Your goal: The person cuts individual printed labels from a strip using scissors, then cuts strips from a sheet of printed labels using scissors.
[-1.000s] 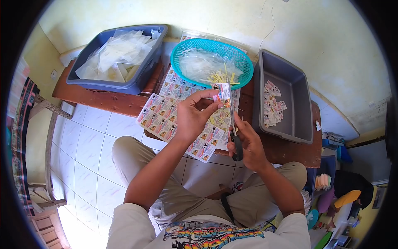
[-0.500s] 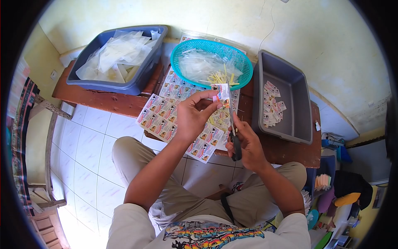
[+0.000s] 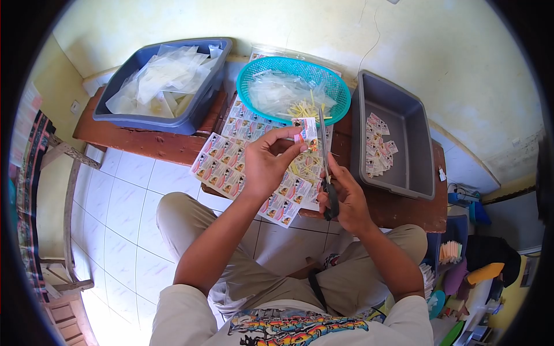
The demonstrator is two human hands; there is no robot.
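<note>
One small printed label (image 3: 306, 134) and one pair of scissors (image 3: 330, 200) are meeting over a wooden bench (image 3: 407, 212)

At the far left from where I'm standing, a blue tub (image 3: 203, 111) is holding a loose heap of translucent bags (image 3: 167, 75). Next along, printed sheets (image 3: 222, 164) are lying overlapped, partly hanging over the near edge of the bench.

Above them the left hand (image 3: 265, 165) is closing thumb and fingers on the label's left side, a narrow pinch. The label is standing with its long axis running away from the person, its far end just by the near rim of a turquoise basket (image 3: 345, 99). That basket is holding clear bags (image 3: 277, 92), with thin yellow strips (image 3: 314, 107) gathering at its near side.

Just right of the label, the scissors are pointing away from the person, tips leaning slightly left, long axis nearly matching the label's. The right hand (image 3: 353, 206) is wrapping its fingers around the black handles; how widely the blades are parting, I can't tell.

Farther right, a grey tub (image 3: 411, 161) is holding a pile of cut labels (image 3: 378, 153) along its left side.
</note>
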